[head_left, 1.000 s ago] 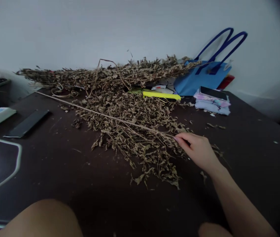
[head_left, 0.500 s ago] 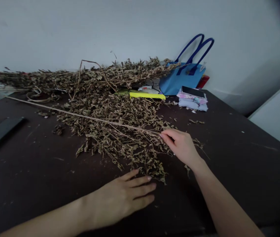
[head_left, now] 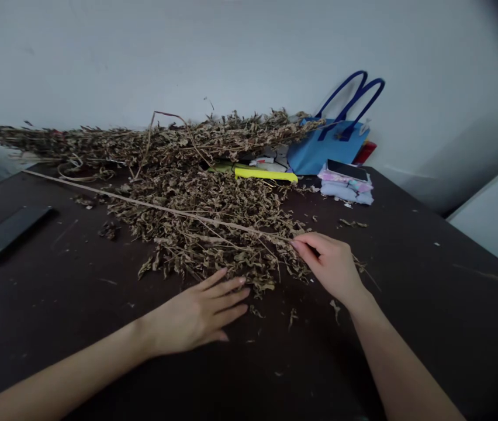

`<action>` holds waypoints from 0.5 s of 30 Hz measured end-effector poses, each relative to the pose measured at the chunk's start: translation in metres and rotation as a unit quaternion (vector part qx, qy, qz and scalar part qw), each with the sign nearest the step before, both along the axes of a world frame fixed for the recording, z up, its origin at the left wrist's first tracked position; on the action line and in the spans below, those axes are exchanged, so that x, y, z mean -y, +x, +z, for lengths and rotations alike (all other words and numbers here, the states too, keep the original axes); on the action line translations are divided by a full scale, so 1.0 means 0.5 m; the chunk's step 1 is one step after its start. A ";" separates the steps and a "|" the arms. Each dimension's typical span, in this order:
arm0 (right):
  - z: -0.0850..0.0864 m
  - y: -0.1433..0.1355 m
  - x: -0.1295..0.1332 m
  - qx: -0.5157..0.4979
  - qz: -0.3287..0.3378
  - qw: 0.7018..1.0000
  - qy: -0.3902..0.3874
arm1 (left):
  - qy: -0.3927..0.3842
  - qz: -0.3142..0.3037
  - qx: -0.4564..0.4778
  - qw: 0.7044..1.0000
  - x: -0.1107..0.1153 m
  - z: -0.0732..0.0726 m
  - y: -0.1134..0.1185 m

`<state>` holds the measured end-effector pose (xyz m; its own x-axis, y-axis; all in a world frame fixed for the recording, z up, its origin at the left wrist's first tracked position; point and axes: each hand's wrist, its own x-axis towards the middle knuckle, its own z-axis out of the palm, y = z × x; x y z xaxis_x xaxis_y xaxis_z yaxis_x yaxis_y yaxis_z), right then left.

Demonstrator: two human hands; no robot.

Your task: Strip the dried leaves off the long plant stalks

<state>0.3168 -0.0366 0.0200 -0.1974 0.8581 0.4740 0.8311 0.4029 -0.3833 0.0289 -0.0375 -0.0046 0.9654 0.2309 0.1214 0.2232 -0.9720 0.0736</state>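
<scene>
My right hand (head_left: 334, 266) pinches the near end of a long, thin dry stalk (head_left: 161, 207). The stalk reaches up and left across a heap of dried leaves (head_left: 214, 202) on the dark table (head_left: 100, 304). Fingers spread and palm down, my left hand (head_left: 199, 313) lies at the near edge of the heap, its fingertips against the leaves. A few loose leaf bits (head_left: 293, 317) are scattered between my two hands.
Along the wall lies a long bundle of dried plants (head_left: 165, 139). A blue bag (head_left: 314, 151) stands back right beside a phone (head_left: 346, 171) on folded cloth packs (head_left: 346, 190). A yellow strip (head_left: 266, 174) lies behind the heap. A dark flat slab (head_left: 7, 237) rests at left.
My left hand has moved left and away from me, and the near edge of the leaves is pushed back toward the heap. My right hand keeps its hold on the stalk.
</scene>
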 end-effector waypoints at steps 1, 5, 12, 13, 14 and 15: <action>0.001 -0.001 0.000 -0.003 0.000 1.000 0.000 | 0.004 0.006 -0.001 1.000 0.018 -0.001 -0.015; 0.002 -0.005 0.001 -0.006 0.002 1.000 0.000 | 0.006 0.173 -0.008 0.985 0.054 -0.025 -0.073; -0.006 -0.016 0.004 -0.003 0.016 1.000 0.014 | -0.086 0.241 -0.022 0.966 -0.032 -0.056 -0.091; -0.007 -0.018 0.005 -0.004 0.017 1.000 0.014 | -0.096 0.239 -0.014 0.966 -0.051 -0.057 -0.085; -0.008 -0.021 0.005 -0.003 0.019 1.000 0.014 | -0.106 0.237 -0.003 0.966 -0.070 -0.057 -0.080; -0.010 -0.023 0.006 -0.001 0.019 1.000 0.014 | -0.117 0.235 0.008 0.965 -0.086 -0.056 -0.075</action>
<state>0.3051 -0.0398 0.0151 -0.2286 0.8367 0.4977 0.8138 0.4448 -0.3741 -0.0086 0.0054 -0.0325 0.7454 0.6661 0.0270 0.6328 -0.7197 0.2856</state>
